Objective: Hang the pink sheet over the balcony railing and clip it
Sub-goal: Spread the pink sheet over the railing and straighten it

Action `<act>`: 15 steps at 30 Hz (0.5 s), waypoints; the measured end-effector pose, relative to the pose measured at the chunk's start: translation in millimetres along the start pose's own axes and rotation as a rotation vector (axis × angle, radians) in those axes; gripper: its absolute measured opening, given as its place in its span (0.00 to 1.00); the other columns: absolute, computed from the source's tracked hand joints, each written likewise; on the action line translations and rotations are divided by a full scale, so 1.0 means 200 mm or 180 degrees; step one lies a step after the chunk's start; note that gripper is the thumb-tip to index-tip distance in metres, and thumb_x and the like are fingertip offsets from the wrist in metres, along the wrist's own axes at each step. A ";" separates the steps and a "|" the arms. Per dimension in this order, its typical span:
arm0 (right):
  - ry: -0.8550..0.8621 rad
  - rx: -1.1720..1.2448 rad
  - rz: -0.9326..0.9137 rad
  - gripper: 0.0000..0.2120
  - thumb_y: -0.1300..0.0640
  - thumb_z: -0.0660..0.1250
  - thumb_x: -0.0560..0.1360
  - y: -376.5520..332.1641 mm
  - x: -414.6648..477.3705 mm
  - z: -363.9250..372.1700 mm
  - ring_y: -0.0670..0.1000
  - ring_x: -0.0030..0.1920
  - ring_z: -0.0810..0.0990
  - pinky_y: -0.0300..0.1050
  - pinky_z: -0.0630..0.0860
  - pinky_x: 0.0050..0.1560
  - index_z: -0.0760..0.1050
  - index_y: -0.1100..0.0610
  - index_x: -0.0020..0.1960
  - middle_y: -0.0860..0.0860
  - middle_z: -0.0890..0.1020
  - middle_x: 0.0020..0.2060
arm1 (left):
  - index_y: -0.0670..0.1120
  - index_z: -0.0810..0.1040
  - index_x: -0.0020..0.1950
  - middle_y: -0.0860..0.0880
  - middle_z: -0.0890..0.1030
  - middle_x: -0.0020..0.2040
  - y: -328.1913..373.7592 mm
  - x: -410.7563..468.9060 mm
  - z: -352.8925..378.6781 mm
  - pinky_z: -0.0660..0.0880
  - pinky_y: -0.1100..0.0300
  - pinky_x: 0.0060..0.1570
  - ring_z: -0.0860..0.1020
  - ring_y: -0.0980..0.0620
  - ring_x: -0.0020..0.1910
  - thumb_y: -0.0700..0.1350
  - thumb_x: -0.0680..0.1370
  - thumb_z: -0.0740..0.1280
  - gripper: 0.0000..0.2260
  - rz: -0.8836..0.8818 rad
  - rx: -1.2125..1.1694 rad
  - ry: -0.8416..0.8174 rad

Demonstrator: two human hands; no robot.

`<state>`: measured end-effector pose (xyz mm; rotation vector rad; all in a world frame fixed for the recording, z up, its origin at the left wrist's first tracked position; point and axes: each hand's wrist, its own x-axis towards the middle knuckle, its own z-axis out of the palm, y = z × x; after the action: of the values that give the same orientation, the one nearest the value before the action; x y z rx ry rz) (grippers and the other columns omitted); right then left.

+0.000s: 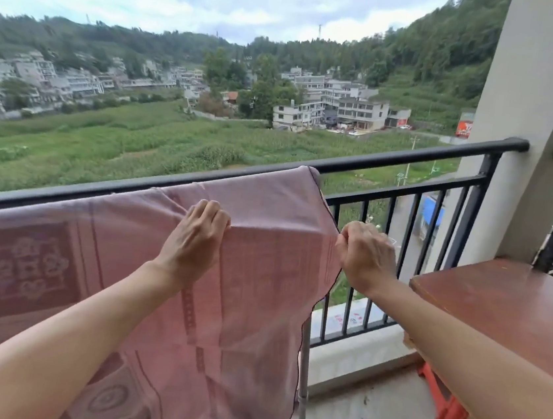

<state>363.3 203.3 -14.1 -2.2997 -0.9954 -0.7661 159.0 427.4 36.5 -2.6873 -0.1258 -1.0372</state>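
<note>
two bare forearms [56,346] reached up from the lower edge. the pink sheet [39,251] hung draped over the black balcony railing [411,159], covering its left stretch. the left hand [196,238] gripped a raised fold of it, fingers [211,212] curled close together. the right hand [366,257] pinched the sheet's right edge below the rail. a brown wooden desk [515,305] stood at right, a red stool [447,418] beneath it.
</note>
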 end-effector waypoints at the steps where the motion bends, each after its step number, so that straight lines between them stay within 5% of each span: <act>1: -0.0152 0.0044 0.0085 0.09 0.54 0.58 0.80 0.00 0.00 0.04 0.55 0.39 0.74 0.48 0.66 0.41 0.72 0.57 0.44 0.54 0.79 0.40 | 0.36 0.76 0.43 0.39 0.74 0.42 -0.01 0.00 -0.01 0.73 0.44 0.44 0.74 0.38 0.42 0.28 0.70 0.67 0.06 -0.0002 0.0041 -0.0046; 4: -0.0816 0.0162 0.0629 0.10 0.51 0.55 0.81 -0.01 0.08 0.15 0.55 0.41 0.74 0.48 0.66 0.42 0.72 0.56 0.49 0.55 0.80 0.44 | 0.38 0.78 0.53 0.40 0.75 0.51 -0.12 0.07 -0.04 0.70 0.44 0.50 0.74 0.39 0.50 0.42 0.78 0.65 0.08 -0.0373 0.0343 0.0064; 7: -0.1417 0.0851 0.1118 0.09 0.50 0.60 0.80 -0.03 0.22 0.17 0.54 0.46 0.79 0.50 0.76 0.47 0.73 0.54 0.55 0.52 0.81 0.48 | 0.46 0.71 0.65 0.40 0.74 0.60 -0.32 0.15 -0.11 0.66 0.43 0.55 0.72 0.38 0.58 0.53 0.81 0.59 0.17 -0.1182 0.0648 -0.0527; 9: -0.1216 0.2015 0.1384 0.10 0.50 0.67 0.77 -0.10 0.36 0.14 0.51 0.47 0.80 0.46 0.78 0.47 0.75 0.54 0.55 0.50 0.81 0.48 | 0.48 0.73 0.58 0.40 0.78 0.57 -0.39 0.17 -0.12 0.68 0.46 0.50 0.75 0.38 0.55 0.58 0.81 0.51 0.18 -0.1499 0.0538 -0.1050; 11: -0.0948 0.2698 0.1541 0.11 0.48 0.70 0.75 -0.19 0.49 0.10 0.49 0.47 0.81 0.44 0.79 0.46 0.77 0.54 0.52 0.49 0.82 0.46 | 0.48 0.73 0.50 0.40 0.80 0.52 -0.41 0.16 -0.08 0.66 0.49 0.43 0.77 0.37 0.51 0.59 0.81 0.49 0.20 -0.1386 0.0456 -0.0958; 15: -0.0508 0.2306 0.1758 0.16 0.44 0.69 0.75 -0.27 0.61 0.11 0.50 0.33 0.79 0.45 0.75 0.34 0.79 0.55 0.35 0.49 0.81 0.32 | 0.49 0.72 0.46 0.41 0.81 0.49 -0.43 0.15 -0.05 0.65 0.50 0.41 0.78 0.38 0.48 0.60 0.81 0.48 0.20 -0.1241 0.0443 -0.0678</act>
<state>398.5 308.0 64.4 -1.8475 -0.5184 0.0221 160.4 506.8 81.9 -2.6943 -0.7582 -0.7953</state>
